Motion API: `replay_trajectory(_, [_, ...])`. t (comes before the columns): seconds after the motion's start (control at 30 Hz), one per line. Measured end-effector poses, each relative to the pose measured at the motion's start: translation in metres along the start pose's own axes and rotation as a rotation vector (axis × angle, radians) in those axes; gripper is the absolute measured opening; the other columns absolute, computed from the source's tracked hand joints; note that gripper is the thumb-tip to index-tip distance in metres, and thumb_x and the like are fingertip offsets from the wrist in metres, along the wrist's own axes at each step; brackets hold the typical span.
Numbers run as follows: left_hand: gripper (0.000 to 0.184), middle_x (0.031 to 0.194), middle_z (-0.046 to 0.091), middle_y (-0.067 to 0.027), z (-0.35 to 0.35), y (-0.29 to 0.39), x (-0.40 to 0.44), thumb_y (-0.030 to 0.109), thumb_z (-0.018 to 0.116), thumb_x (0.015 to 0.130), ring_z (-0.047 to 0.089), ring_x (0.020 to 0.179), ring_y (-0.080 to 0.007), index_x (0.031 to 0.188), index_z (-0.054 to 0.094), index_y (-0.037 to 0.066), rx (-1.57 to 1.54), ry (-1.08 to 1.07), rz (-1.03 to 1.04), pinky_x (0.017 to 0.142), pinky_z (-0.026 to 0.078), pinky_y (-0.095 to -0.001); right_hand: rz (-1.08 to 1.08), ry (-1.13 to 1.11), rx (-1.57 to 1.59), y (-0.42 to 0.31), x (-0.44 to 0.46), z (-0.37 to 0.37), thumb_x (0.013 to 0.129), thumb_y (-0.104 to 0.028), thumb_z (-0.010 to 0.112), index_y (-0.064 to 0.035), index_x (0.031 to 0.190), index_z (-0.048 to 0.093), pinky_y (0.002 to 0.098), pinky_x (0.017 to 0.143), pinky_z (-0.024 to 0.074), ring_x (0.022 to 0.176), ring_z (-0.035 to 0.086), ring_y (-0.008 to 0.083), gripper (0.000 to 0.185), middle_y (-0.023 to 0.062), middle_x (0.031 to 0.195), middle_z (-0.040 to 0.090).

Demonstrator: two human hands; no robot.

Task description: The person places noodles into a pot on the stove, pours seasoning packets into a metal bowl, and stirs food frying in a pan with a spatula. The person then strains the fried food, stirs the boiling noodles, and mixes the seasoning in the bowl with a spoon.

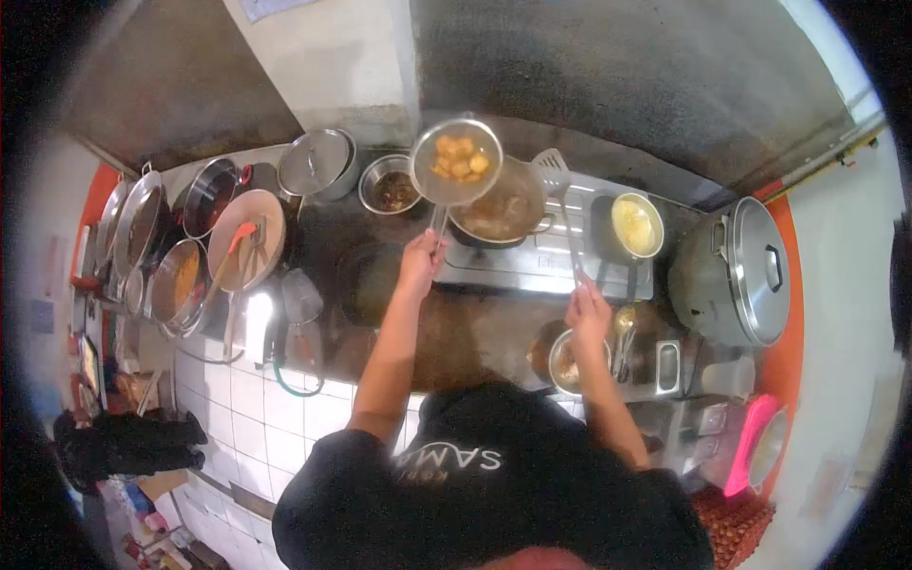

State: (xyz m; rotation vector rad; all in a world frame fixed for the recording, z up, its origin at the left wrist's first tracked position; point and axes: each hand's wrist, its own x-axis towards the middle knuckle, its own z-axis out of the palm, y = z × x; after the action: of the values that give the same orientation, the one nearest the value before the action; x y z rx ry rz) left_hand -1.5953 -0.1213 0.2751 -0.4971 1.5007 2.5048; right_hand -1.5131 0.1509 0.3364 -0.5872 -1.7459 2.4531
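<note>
My left hand [423,261] is closed round the handle of a round mesh strainer [456,193]. Golden fried pieces [460,158] lie in the strainer, which is held above the left edge of a pan of cloudy, brownish liquid [503,204]. In my right hand [589,312] is the long handle of a slotted spatula [551,169]. Its slotted head is raised at the pan's upper right, apart from the strainer. The pan sits on a silver gas stove [513,269]. On the stove's right side stands a small pot with yellow contents [636,226].
A large lidded pot [727,271] stands at the right. A bowl of dark bits [390,185] and a lidded pot [316,163] are left of the strainer. Several pans and bowls, including a wide pale pan [249,214], fill the far left. A bowl [567,366] lies below my right hand.
</note>
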Motion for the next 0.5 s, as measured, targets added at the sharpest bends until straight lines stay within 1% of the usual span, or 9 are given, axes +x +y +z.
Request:
replay_trajectory(0.07, [0.031,0.047,0.034,0.0026,-0.015,0.009,0.005,0.029,0.037,0.088,0.026,0.035,-0.0058,0.076,0.046,0.002,-0.047,-0.009,0.047,0.032,0.019,-0.0197,0.028,0.001,0.009,0.005,0.000,0.000,0.085,-0.013,0.043,-0.0002,0.113,0.045,0.0175,0.036,0.0202,0.041,0.028,0.0026,0.031,-0.0025,0.060,0.042])
replay_trajectory(0.2, [0.032,0.046,0.033,0.0023,-0.057,0.012,0.029,0.030,0.036,0.088,0.025,0.034,-0.0063,0.076,0.046,0.002,-0.109,0.072,0.102,0.032,0.018,-0.0200,0.061,-0.021,-0.025,0.004,-0.005,0.009,0.085,-0.014,0.043,-0.0005,0.112,0.046,0.0178,0.036,0.0201,0.041,0.027,0.0032,0.031,-0.0016,0.062,0.043])
replay_trajectory(0.27, [0.032,0.046,0.033,0.0022,-0.075,0.006,0.041,0.029,0.035,0.088,0.025,0.034,-0.0066,0.076,0.046,0.002,-0.023,0.205,0.144,0.032,0.018,-0.0201,0.060,-0.033,-0.049,0.004,-0.009,0.015,0.084,-0.015,0.045,-0.0001,0.111,0.046,0.0184,0.037,0.0203,0.041,0.028,0.0035,0.030,-0.0015,0.062,0.044])
replay_trajectory(0.3, [0.033,0.046,0.034,0.0019,-0.085,-0.004,0.055,0.031,0.035,0.088,0.026,0.034,-0.0071,0.074,0.047,0.003,0.004,0.302,0.161,0.032,0.019,-0.0203,0.096,-0.010,-0.039,0.003,-0.011,0.020,0.084,-0.015,0.046,-0.0002,0.108,0.048,0.0185,0.037,0.0202,0.042,0.028,0.0037,0.029,-0.0015,0.063,0.044])
replay_trajectory(0.33, [0.033,0.046,0.034,0.0019,-0.096,-0.013,0.068,0.031,0.035,0.088,0.026,0.034,-0.0071,0.074,0.047,0.003,-0.004,0.305,0.159,0.032,0.019,-0.0203,0.096,-0.013,-0.047,0.005,-0.011,0.022,0.084,-0.015,0.046,-0.0002,0.108,0.048,0.0185,0.037,0.0202,0.042,0.028,0.0037,0.029,-0.0015,0.063,0.044])
replay_trajectory(0.4, [0.036,0.047,0.035,0.0016,-0.116,-0.028,0.087,0.034,0.035,0.087,0.028,0.035,-0.0078,0.073,0.048,0.004,0.030,0.408,0.087,0.032,0.020,-0.0211,0.105,-0.010,-0.047,0.008,-0.010,0.028,0.084,-0.015,0.046,-0.0008,0.107,0.049,0.0182,0.037,0.0198,0.041,0.028,0.0037,0.028,-0.0013,0.063,0.045])
replay_trajectory(0.43, [0.036,0.047,0.035,0.0016,-0.123,-0.036,0.096,0.034,0.035,0.087,0.028,0.035,-0.0078,0.073,0.048,0.004,0.022,0.410,0.087,0.032,0.020,-0.0211,0.105,0.032,-0.041,0.006,-0.013,0.037,0.084,-0.015,0.045,-0.0009,0.105,0.050,0.0181,0.037,0.0199,0.041,0.028,0.0036,0.026,-0.0009,0.063,0.045])
replay_trajectory(0.5, [0.038,0.049,0.037,0.0015,-0.132,-0.047,0.111,0.037,0.036,0.086,0.029,0.036,-0.0082,0.073,0.049,0.005,0.137,0.477,0.010,0.033,0.022,-0.0223,0.108,0.009,-0.056,0.010,-0.013,0.039,0.084,-0.015,0.045,-0.0007,0.105,0.050,0.0181,0.037,0.0203,0.041,0.028,0.0036,0.026,-0.0007,0.064,0.046])
